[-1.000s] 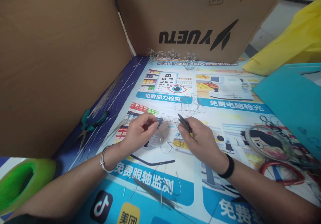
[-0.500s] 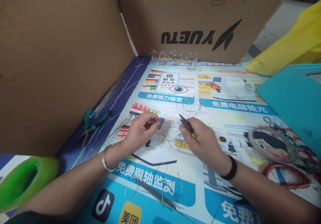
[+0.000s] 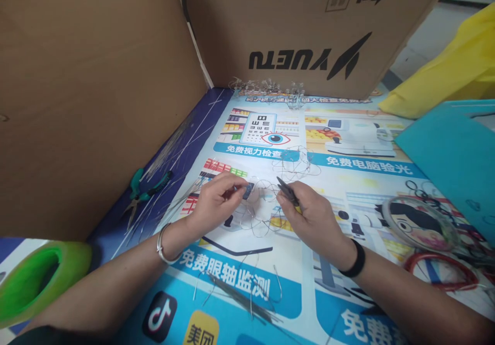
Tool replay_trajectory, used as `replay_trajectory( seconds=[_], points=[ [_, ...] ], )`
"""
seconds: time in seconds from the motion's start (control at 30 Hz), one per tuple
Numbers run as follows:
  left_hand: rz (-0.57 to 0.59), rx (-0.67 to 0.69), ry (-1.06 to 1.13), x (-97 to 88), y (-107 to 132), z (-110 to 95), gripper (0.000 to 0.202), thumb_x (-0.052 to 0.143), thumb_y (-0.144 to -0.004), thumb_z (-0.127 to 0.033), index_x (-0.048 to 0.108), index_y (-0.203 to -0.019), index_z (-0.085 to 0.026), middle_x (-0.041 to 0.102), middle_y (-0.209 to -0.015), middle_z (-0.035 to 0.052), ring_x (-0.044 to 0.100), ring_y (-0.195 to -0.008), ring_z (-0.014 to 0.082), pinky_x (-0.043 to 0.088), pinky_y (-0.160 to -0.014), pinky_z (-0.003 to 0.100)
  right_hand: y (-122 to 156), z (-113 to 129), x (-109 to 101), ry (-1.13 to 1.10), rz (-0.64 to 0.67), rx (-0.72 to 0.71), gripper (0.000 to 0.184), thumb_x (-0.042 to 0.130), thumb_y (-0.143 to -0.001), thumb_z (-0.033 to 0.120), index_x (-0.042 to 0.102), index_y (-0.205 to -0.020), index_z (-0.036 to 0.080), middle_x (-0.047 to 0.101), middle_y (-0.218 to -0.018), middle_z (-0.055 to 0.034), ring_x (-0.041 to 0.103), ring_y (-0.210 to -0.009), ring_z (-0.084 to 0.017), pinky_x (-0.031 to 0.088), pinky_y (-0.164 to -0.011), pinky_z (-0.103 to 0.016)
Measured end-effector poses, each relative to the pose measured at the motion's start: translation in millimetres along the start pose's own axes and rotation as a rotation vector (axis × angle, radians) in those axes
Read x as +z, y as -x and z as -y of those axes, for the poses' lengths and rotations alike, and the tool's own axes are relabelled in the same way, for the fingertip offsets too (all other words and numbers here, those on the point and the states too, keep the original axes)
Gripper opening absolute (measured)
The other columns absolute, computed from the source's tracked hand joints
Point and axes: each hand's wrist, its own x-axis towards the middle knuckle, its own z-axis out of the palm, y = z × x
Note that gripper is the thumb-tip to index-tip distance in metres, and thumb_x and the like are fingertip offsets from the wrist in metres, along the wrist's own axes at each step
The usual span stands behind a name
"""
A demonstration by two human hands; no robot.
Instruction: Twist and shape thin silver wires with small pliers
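Note:
My left hand [image 3: 216, 203] is closed in a pinch on a looped piece of thin silver wire [image 3: 257, 208] that curls between both hands above a printed poster mat [image 3: 294, 278]. My right hand [image 3: 311, 213] is closed round small dark pliers [image 3: 286, 192], whose tip points up and left toward the wire. A silver bangle sits on my left wrist and a black band on my right. Another tangle of bent wire [image 3: 296, 162] lies just beyond the hands.
Cardboard walls [image 3: 88, 87] stand to the left and behind. Teal-handled pliers [image 3: 141, 190] and straight wire rods [image 3: 170, 149] lie at left. Cut wire pieces [image 3: 240, 296] lie near me. A green tape roll [image 3: 34, 283], clear lid [image 3: 419, 221], red coil [image 3: 436, 270], teal sheet [image 3: 452, 154] surround.
Both hands stay almost in place; the left fingers have shifted slightly on the wire loop and the view has tilted a little.

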Motion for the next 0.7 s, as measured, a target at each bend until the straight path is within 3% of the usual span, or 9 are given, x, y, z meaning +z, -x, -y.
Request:
replay_trajectory(
  seconds=[0.1, 0.2, 0.37, 0.53, 0.7],
  points=[
    [0.029, 0.025, -0.012, -0.6, 0, 0, 0.014, 0.057, -0.08, -0.009, 0.065, -0.088, -0.018, 0.064, -0.075, 0.0023, 0.055, -0.064, 0.0107, 0.046, -0.056, 0.022, 0, 0, -1, 0.006, 0.002, -0.003, 0.01, 0.049, -0.087, 0.023, 0.049, -0.079, 0.018, 0.055, -0.07, -0.0026, 0.051, -0.064, -0.015, 0.037, -0.054, -0.025],
    [0.064, 0.082, -0.023, -2.4, 1, -1, 0.016, 0.053, -0.082, -0.009, 0.065, -0.089, -0.018, 0.064, -0.081, 0.0038, 0.057, -0.07, 0.0116, 0.048, -0.062, 0.024, 0, 1, -1, 0.007, 0.016, 0.01, 0.01, 0.048, -0.087, 0.023, 0.048, -0.078, 0.019, 0.055, -0.07, -0.0026, 0.051, -0.064, -0.015, 0.037, -0.054, -0.025],
    [0.324, 0.135, -0.205, -10.6, -8, -9, 0.021, 0.051, -0.082, -0.013, 0.067, -0.093, -0.019, 0.059, -0.093, 0.0066, 0.057, -0.085, 0.0162, 0.048, -0.069, 0.027, 0, 0, 1, -0.005, 0.028, 0.021, 0.007, 0.048, -0.086, 0.023, 0.048, -0.08, 0.02, 0.056, -0.072, -0.0026, 0.052, -0.065, -0.016, 0.038, -0.056, -0.026],
    [0.508, 0.205, -0.449, -16.7, -29, -24, 0.017, 0.052, -0.084, -0.019, 0.069, -0.08, -0.019, 0.058, -0.084, 0.0055, 0.055, -0.079, 0.018, 0.044, -0.066, 0.029, 1, -1, 2, -0.009, 0.029, 0.022, 0.006, 0.048, -0.086, 0.023, 0.049, -0.081, 0.019, 0.056, -0.072, -0.0027, 0.052, -0.066, -0.016, 0.038, -0.057, -0.026],
    [0.607, 0.187, -0.674, -10.8, -38, -35, 0.023, 0.05, -0.084, -0.018, 0.066, -0.068, -0.018, 0.056, -0.066, 0.0024, 0.047, -0.054, 0.0138, 0.027, -0.047, 0.027, 0, -1, 1, -0.023, 0.035, 0.019, 0.007, 0.048, -0.086, 0.022, 0.048, -0.081, 0.019, 0.055, -0.072, -0.003, 0.051, -0.066, -0.016, 0.038, -0.057, -0.026]
  ],
)
